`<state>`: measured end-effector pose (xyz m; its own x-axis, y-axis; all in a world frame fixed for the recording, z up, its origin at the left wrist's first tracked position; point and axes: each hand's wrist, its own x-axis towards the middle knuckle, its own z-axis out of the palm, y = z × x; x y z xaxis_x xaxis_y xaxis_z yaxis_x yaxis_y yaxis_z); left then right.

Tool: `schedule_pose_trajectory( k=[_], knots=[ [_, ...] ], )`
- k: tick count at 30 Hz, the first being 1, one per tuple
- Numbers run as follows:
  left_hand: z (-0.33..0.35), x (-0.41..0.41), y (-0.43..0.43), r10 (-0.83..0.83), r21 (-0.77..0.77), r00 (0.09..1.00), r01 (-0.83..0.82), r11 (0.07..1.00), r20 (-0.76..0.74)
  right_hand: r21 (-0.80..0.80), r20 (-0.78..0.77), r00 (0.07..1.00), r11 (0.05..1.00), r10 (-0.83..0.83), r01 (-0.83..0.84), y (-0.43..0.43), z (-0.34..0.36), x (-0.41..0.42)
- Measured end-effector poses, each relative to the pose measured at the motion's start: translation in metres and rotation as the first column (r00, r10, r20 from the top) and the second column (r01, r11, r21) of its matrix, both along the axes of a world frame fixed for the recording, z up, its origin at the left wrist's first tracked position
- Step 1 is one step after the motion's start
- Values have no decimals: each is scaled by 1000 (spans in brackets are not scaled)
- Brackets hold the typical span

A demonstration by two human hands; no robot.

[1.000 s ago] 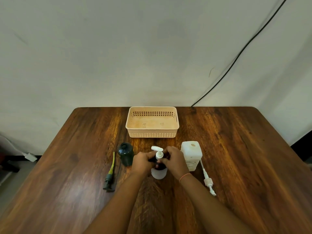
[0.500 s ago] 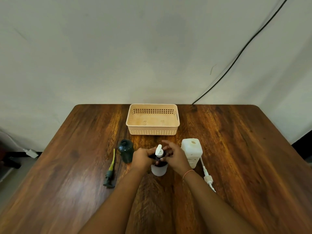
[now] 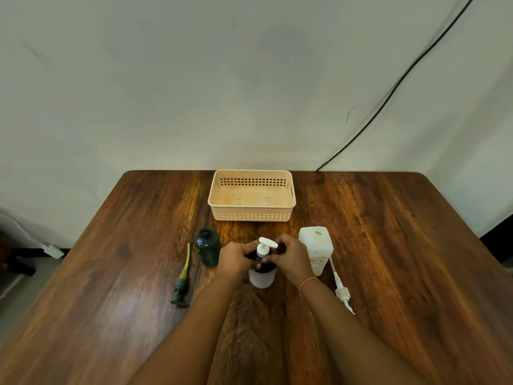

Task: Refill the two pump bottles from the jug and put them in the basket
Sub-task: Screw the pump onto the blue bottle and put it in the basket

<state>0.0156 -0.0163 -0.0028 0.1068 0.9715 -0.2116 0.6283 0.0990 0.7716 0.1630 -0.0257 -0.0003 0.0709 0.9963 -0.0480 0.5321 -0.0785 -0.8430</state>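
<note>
On the left of the wooden table (image 3: 116,273), a dark green pump (image 3: 181,284) with a yellow tube lies flat, its head toward the near edge. Just right of it the dark green bottle (image 3: 207,247) stands upright with its neck open and no pump fitted.

Next comes the left hand (image 3: 236,258), its fingers curled around the dark shoulder of the frosted bottle (image 3: 262,277). That bottle stands upright on the table at mid-width, between the two hands. A white pump head (image 3: 267,243) sits on top of it, spout pointing right. Straight beyond it, at the far edge of the table, is the beige basket (image 3: 251,216), well apart from both bottles and with nothing in it.

The right hand (image 3: 291,257) closes on the same bottle from the other side, fingertips pinching at the collar under the pump head. A thin pink band (image 3: 307,282) circles that wrist.

Just beside the right hand, the white jug (image 3: 317,250) stands upright with its round mouth uncapped. To its near right a loose white pump (image 3: 342,292) lies flat, its tube pointing back toward the jug. On the wall at far right a black cable (image 3: 388,90) runs down to the table's far edge.
</note>
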Motion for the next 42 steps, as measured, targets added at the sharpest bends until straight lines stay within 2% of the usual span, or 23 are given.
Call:
schedule_pose_trajectory(
  k=[3, 5, 9, 12, 16, 20, 30, 33, 36, 42],
  knots=[
    [1, 0, 0, -6, 3, 1000, 6, 1000, -4, 5, -51, 997, 998, 57, -56, -1, -1, -1],
    [1, -1, 1, -17, 6, 1000, 17, 1000, -15, 28, -21, 996, 996, 84, -83, -1, 0, -2],
    [2, 0, 1, -20, -6, 1000, 19, 1000, -14, 0, -23, 1000, 1000, 17, -17, 1, 0, -2],
    [2, 0, 1, -15, 1, 1000, 15, 1000, -22, -6, -47, 997, 998, 67, -67, 1, -1, -2],
    [3, -1, 1, -36, 22, 998, 37, 999, -43, 48, 57, 992, 992, 115, -118, 0, 0, -3],
    [2, -1, 0, -28, 35, 999, 29, 999, -37, 58, 86, 995, 996, 59, -64, 1, 0, -6],
    [-1, -2, -7, -11, 40, 1000, 11, 999, 9, 80, 37, 995, 993, -96, 93, -16, 0, -16],
    [-5, 2, -12, 86, 47, 996, -85, 995, -12, 31, 52, 989, 990, -138, 137, -23, -6, -16],
    [-7, 7, -16, 175, 42, 984, -174, 984, -25, -57, -22, 991, 990, -130, 128, -30, -10, -17],
    [-3, 8, -9, 210, 1, 978, -210, 978, 6, -81, -6, 988, 985, -156, 155, -21, -10, -19]
  ],
)
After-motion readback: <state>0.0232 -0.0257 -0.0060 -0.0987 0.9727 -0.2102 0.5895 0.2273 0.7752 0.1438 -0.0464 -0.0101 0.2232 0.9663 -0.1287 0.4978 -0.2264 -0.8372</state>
